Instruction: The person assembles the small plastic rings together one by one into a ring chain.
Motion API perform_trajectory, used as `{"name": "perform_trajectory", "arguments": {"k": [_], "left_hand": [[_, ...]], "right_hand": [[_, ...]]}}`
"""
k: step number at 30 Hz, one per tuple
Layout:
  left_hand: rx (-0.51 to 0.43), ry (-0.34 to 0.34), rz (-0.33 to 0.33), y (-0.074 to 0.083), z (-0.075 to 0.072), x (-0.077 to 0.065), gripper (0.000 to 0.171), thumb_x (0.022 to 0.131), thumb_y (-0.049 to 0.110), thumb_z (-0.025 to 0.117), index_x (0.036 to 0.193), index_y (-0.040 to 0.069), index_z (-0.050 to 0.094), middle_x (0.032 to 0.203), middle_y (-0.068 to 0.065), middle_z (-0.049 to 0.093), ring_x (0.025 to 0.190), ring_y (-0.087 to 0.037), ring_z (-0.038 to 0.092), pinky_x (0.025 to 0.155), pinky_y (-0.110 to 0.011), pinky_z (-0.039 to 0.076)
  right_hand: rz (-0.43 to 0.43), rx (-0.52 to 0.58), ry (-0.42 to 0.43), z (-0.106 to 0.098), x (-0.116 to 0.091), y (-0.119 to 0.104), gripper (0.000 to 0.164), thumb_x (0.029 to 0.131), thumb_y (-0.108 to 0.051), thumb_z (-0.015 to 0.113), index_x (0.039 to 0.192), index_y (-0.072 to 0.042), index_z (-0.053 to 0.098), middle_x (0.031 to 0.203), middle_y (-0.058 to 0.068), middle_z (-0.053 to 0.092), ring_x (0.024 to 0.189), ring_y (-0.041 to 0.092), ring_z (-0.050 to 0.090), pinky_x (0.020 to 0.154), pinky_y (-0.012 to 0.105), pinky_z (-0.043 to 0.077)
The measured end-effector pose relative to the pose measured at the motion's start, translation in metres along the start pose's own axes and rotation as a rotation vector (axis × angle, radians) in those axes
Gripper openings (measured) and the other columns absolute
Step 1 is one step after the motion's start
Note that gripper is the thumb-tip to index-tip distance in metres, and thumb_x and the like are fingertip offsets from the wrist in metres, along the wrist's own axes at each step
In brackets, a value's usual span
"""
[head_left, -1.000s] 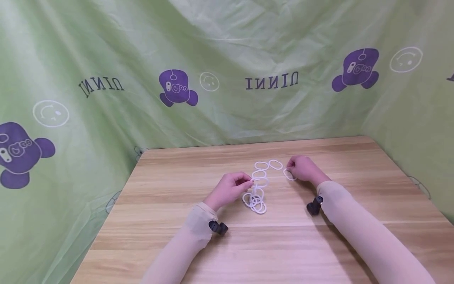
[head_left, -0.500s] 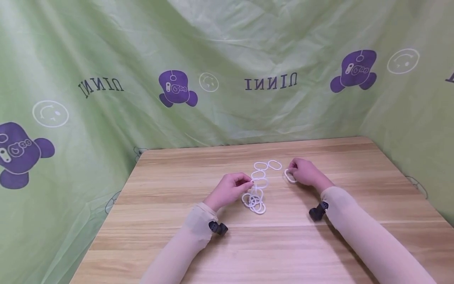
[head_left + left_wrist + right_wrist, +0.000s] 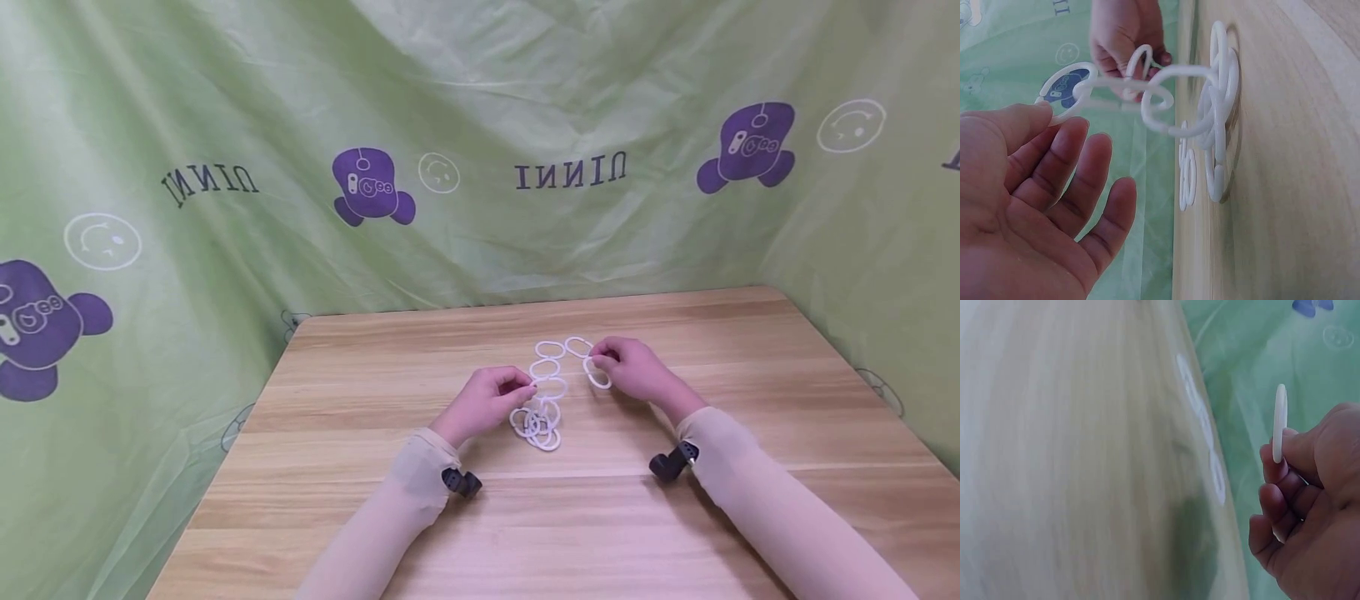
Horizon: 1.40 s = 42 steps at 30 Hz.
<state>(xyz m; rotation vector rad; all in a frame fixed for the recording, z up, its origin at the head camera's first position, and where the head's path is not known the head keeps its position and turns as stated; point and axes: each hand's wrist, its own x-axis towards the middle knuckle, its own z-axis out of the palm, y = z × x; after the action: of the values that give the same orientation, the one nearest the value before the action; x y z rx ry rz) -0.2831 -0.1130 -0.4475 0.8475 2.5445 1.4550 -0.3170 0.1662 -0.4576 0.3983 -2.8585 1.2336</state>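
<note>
My left hand pinches a white oval plastic ring between thumb and fingertips, the other fingers loosely bent. From that ring a chain of linked white rings runs down to a small heap on the table. My right hand holds a single white oval ring between thumb and index finger, raised off the tabletop. In the head view this ring comes close to the far loose rings; the right wrist view shows it apart from them.
Several more white rings lie flat toward the back of the wooden table. Behind the table and along its sides hangs a green printed curtain. Small black cameras sit on both sleeves.
My right hand has moved left with its ring, nearer the chain and the loose rings. The left hand stays in place, still pinching its ring.
</note>
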Motion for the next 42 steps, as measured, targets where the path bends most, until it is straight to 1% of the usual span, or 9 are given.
{"name": "perform_trajectory", "arguments": {"k": [6, 8, 12, 16, 20, 25, 30, 35, 42], "left_hand": [[0.010, 0.003, -0.009, -0.001, 0.000, -0.001, 0.015, 0.096, 0.020, 0.066, 0.098, 0.007, 0.072, 0.083, 0.005, 0.066, 0.079, -0.014, 0.060, 0.071, -0.025, 0.050], [0.007, 0.000, -0.011, -0.001, 0.001, -0.001, 0.017, 0.096, 0.021, 0.065, 0.100, 0.005, 0.072, 0.085, 0.002, 0.067, 0.079, -0.013, 0.059, 0.071, -0.025, 0.050], [0.005, -0.001, -0.007, -0.002, 0.001, -0.001, 0.017, 0.096, 0.021, 0.066, 0.100, 0.006, 0.072, 0.085, 0.003, 0.068, 0.079, -0.011, 0.059, 0.072, -0.026, 0.050], [0.010, 0.002, 0.013, -0.003, 0.002, -0.001, 0.015, 0.096, 0.021, 0.066, 0.099, 0.008, 0.072, 0.084, 0.006, 0.067, 0.079, -0.010, 0.059, 0.073, -0.027, 0.050], [0.019, -0.003, 0.046, -0.001, 0.002, -0.001, 0.015, 0.095, 0.019, 0.066, 0.098, 0.006, 0.072, 0.086, 0.004, 0.067, 0.079, -0.010, 0.059, 0.074, -0.029, 0.051], [0.024, -0.012, 0.065, 0.001, 0.002, -0.002, 0.013, 0.095, 0.018, 0.067, 0.098, 0.007, 0.072, 0.086, 0.004, 0.068, 0.078, -0.008, 0.059, 0.074, -0.028, 0.052], [0.026, -0.023, 0.056, 0.003, 0.004, 0.000, 0.013, 0.095, 0.018, 0.067, 0.098, 0.006, 0.072, 0.086, 0.005, 0.068, 0.078, -0.007, 0.060, 0.074, -0.025, 0.051], [0.027, -0.029, 0.057, 0.004, 0.004, 0.000, 0.013, 0.095, 0.017, 0.067, 0.098, 0.005, 0.072, 0.085, 0.005, 0.067, 0.078, -0.007, 0.059, 0.073, -0.025, 0.051], [0.026, -0.030, 0.058, 0.007, 0.004, -0.001, 0.011, 0.095, 0.017, 0.067, 0.098, 0.008, 0.072, 0.086, 0.004, 0.067, 0.077, -0.008, 0.059, 0.071, -0.025, 0.051]], "right_hand": [[-0.062, 0.043, -0.006, 0.004, -0.005, -0.021, 0.019, 0.099, -0.015, 0.058, 0.108, 0.001, 0.065, 0.092, 0.013, 0.063, 0.079, 0.021, 0.054, 0.071, 0.036, 0.046], [-0.071, 0.062, -0.011, 0.005, -0.007, -0.026, 0.018, 0.099, -0.014, 0.059, 0.107, 0.000, 0.065, 0.093, 0.014, 0.064, 0.080, 0.021, 0.055, 0.071, 0.036, 0.047], [-0.094, 0.099, -0.026, 0.007, -0.011, -0.036, 0.017, 0.098, -0.014, 0.059, 0.107, 0.000, 0.065, 0.095, 0.016, 0.064, 0.081, 0.021, 0.055, 0.071, 0.037, 0.048], [-0.125, 0.130, -0.030, 0.008, -0.012, -0.042, 0.016, 0.098, -0.013, 0.059, 0.106, 0.000, 0.065, 0.096, 0.016, 0.065, 0.083, 0.022, 0.057, 0.071, 0.037, 0.048], [-0.133, 0.152, -0.040, 0.009, -0.014, -0.048, 0.014, 0.098, -0.011, 0.059, 0.105, -0.002, 0.066, 0.095, 0.014, 0.065, 0.084, 0.023, 0.058, 0.072, 0.038, 0.049], [-0.145, 0.143, -0.043, 0.012, -0.014, -0.053, 0.010, 0.097, -0.010, 0.060, 0.102, -0.004, 0.066, 0.091, 0.010, 0.065, 0.081, 0.021, 0.057, 0.071, 0.037, 0.049], [-0.159, 0.130, -0.045, 0.016, -0.013, -0.055, 0.010, 0.096, -0.011, 0.062, 0.101, -0.004, 0.066, 0.090, 0.015, 0.064, 0.077, 0.021, 0.055, 0.066, 0.035, 0.048], [-0.166, 0.114, -0.043, 0.019, -0.013, -0.055, 0.014, 0.096, -0.012, 0.062, 0.102, -0.001, 0.066, 0.086, 0.012, 0.063, 0.075, 0.020, 0.054, 0.064, 0.035, 0.047], [-0.163, 0.116, -0.030, 0.021, -0.014, -0.054, 0.012, 0.096, -0.012, 0.062, 0.100, -0.001, 0.066, 0.084, 0.008, 0.062, 0.075, 0.020, 0.054, 0.063, 0.033, 0.047]]}}
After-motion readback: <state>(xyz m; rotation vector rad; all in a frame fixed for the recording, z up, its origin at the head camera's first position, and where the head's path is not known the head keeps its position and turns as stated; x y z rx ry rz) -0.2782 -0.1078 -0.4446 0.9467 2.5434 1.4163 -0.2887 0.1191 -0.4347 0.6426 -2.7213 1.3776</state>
